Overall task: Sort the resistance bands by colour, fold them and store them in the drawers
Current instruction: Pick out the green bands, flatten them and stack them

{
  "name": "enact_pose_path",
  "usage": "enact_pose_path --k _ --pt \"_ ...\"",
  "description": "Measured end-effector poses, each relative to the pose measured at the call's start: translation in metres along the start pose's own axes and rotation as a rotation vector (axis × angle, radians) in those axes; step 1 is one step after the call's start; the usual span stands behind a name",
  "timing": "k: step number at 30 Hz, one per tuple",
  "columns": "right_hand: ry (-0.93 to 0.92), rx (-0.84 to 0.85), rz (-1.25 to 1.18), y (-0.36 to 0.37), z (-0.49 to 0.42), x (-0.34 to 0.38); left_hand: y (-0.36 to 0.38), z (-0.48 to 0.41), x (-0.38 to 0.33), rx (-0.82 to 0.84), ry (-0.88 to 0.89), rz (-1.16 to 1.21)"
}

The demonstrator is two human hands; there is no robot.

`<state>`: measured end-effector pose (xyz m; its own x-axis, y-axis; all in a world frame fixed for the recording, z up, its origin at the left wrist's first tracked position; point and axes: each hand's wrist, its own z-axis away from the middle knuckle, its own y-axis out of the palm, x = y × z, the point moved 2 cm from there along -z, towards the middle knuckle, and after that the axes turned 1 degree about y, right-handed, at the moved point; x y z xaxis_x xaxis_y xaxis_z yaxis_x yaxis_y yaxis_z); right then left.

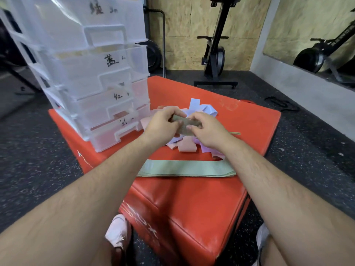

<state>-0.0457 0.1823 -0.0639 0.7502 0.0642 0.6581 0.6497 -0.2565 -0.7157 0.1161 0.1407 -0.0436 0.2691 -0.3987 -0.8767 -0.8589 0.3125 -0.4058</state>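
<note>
Bands on red box, gym floor

green bands, pink and lilac bands, orange box

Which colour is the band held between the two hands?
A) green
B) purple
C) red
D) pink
A: the left hand and right hand both pinch a green band, just above the pink and purple pile.
</note>
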Motion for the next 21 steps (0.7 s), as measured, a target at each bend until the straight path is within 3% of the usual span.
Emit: enact_pose_path --k 9,13,18,21 --pt "0.005 0.052 0.36 0.003 -0.003 -0.008 -0.042 0.01 0.013 -0.081 -0.049 0.095" --pt "0.16 0.06 0.567 -0.017 0.006 -0.035 -0.066 0.012 0.024 -0.138 -0.102 0.188" --pt "0.232 -0.009 0.493 -0.049 0.02 -0.054 -0.091 0.017 0.044 -0.139 -0.156 0.125" --pt "0.203 -0.044 0.244 -0.063 0.025 -0.055 -0.101 0.023 0.054 -0.151 -0.194 0.064"
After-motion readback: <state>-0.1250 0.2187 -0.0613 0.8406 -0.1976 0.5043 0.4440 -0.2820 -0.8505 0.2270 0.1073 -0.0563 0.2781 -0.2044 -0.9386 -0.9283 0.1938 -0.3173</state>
